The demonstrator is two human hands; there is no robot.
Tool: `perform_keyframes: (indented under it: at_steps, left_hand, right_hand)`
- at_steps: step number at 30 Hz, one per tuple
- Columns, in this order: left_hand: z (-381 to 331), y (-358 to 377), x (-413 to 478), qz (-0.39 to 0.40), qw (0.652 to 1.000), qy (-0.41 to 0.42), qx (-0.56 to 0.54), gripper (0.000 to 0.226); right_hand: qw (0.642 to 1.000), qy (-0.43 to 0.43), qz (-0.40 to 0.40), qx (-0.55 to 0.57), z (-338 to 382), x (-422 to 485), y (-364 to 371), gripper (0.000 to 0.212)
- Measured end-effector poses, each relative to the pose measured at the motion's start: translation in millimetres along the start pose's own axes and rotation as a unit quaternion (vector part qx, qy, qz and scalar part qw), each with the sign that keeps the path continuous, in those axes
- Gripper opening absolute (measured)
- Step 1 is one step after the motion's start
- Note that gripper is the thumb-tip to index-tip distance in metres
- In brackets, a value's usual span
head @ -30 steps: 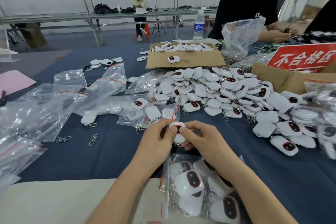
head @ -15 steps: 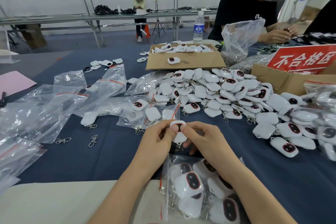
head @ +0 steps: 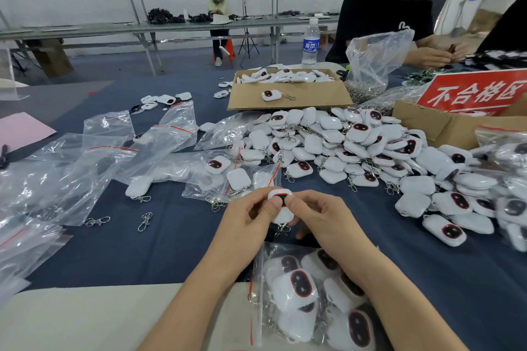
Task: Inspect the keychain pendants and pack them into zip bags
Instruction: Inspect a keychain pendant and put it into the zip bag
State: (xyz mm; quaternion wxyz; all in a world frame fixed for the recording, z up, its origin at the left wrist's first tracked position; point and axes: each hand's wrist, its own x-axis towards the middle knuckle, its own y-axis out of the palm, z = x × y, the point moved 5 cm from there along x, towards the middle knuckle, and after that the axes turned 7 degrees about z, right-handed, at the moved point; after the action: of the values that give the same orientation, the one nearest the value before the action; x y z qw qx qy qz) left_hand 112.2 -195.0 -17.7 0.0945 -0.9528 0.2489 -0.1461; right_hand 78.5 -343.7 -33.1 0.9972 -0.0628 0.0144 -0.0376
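Note:
A white keychain pendant point(head: 283, 213) with a dark oval face sits upright between both hands above the blue table. My left hand point(head: 247, 222) pinches its left side, thumb on the face. My right hand point(head: 319, 218) pinches the right side the same way. Its metal clasp point(head: 282, 229) hangs below. Under my forearms lies a zip bag point(head: 309, 298) holding several pendants. A big heap of loose pendants point(head: 356, 148) spreads across the middle and right.
Empty zip bags point(head: 71, 174) cover the left side, with loose clasps point(head: 145, 221) near them. A cardboard box point(head: 288, 94) of pendants stands at the back; a red-signed box point(head: 473, 100) at the right. A person in black works at the far right.
The pendant has stayed between both hands; my thumbs have shifted slightly on its face and the hands sit a little higher.

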Motion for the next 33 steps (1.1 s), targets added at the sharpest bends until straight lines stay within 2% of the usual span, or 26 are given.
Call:
perform_keyframes:
  at_steps: [4,9,19,24,27,30,33]
  left_hand:
    - [4.3,0.7,0.3,0.02,1.0,-0.009,0.013,0.022]
    - [8.0,0.8,0.0,0.039,0.999,-0.018,0.004,0.029]
    - [13.0,1.3,0.4,0.043,0.998,-0.03,0.021,0.036]
    - [12.5,1.1,0.2,0.026,0.999,-0.033,0.023,0.038]
    - [11.2,-1.1,0.8,-0.022,0.999,-0.037,0.001,0.028]
    - [7.8,-6.3,0.1,-0.078,0.995,-0.009,0.058,0.017]
    - [-2.2,-4.0,-2.9,-0.073,0.982,0.056,0.165,0.012]
  right_hand:
    - [1.0,-0.007,-0.004,0.007,-3.2,0.8,-1.4,0.013]
    - [0.999,-0.012,0.003,0.036,-4.7,1.8,-1.0,0.013]
    - [1.0,-0.011,0.008,0.028,-5.7,1.6,-0.9,0.014]
    - [0.999,-0.012,0.006,0.031,-7.0,2.8,-1.4,0.014]
    - [0.998,-0.013,0.003,0.059,-7.7,3.1,-1.7,0.014]
    - [0.996,-0.047,0.014,0.075,-3.9,2.4,0.3,0.02]
    - [0.994,-0.09,0.02,0.051,2.4,0.1,0.9,0.022]
